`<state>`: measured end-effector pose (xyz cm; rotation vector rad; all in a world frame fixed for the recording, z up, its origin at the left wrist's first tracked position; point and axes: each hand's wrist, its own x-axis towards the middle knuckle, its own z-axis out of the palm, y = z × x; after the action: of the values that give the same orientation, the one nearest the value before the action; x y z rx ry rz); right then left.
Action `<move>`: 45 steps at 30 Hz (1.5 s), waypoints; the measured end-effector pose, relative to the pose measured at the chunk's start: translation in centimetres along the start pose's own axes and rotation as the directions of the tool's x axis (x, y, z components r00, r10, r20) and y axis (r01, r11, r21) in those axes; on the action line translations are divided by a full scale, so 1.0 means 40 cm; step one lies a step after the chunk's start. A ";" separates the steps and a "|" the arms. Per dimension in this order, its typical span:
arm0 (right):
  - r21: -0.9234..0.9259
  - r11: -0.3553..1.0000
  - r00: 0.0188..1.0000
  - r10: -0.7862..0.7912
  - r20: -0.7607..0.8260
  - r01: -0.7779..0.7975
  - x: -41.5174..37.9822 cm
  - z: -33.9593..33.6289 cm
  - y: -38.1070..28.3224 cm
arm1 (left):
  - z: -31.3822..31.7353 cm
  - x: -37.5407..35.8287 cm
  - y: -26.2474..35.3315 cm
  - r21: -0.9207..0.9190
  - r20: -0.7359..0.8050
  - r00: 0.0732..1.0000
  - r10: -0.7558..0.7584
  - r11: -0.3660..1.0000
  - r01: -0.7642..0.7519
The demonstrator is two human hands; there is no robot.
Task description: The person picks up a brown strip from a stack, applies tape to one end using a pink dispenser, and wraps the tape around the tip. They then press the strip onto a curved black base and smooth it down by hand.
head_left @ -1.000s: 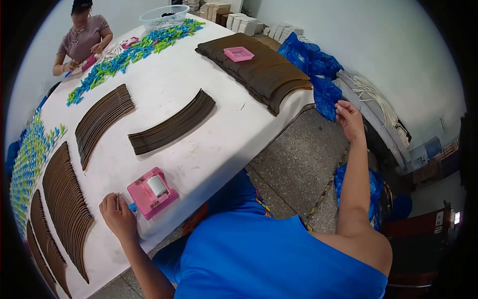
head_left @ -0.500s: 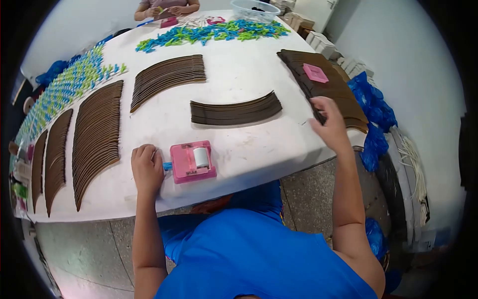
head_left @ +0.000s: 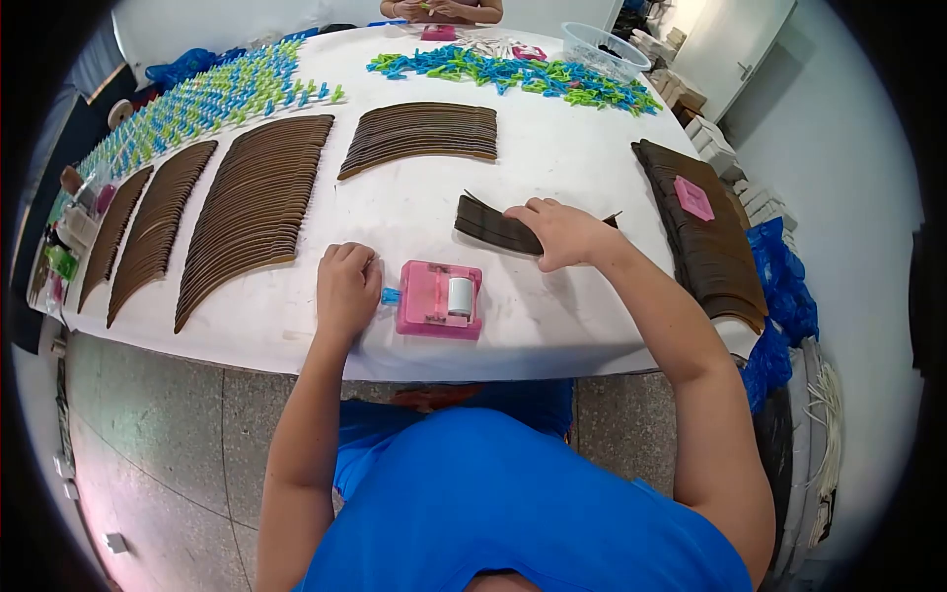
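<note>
My right hand [head_left: 567, 234] reaches over a curved stack of dark brown strips [head_left: 483, 225] on the white table, thumb on the near side and fingers across the top. It grips strips there; their ends stick out past the hand on the right. My left hand [head_left: 347, 288] rests on the table with its fingers curled, and whatever they may hold is hidden. Just right of it sits a pink device [head_left: 419, 306] carrying a white roll [head_left: 460, 296]. A small blue piece [head_left: 391, 296] juts from the device's left side, close to my left fingers.
Fanned brown strips [head_left: 258, 212] lie to the left, others [head_left: 424, 133] farther back. A large brown pile [head_left: 705, 237] with a pink frame [head_left: 693, 198] is at right. Blue and green clips [head_left: 513, 74] and a clear basin [head_left: 604, 49] stand near another person's hands [head_left: 434, 10].
My right hand has moved left from the large brown pile to the small stack in the middle. The view has shifted; my left hand stays beside the pink device.
</note>
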<state>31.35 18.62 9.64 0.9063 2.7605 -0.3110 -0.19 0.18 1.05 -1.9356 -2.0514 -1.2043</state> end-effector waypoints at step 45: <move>0.158 0.971 0.972 0.199 -0.122 -0.179 -0.187 0.064 0.236 | -0.004 0.008 0.003 0.004 0.015 1.000 0.004 1.000 -0.004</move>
<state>43.29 21.22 7.97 1.2634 2.7725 -0.4365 -0.23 0.35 1.37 -1.9519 -2.0541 -1.1870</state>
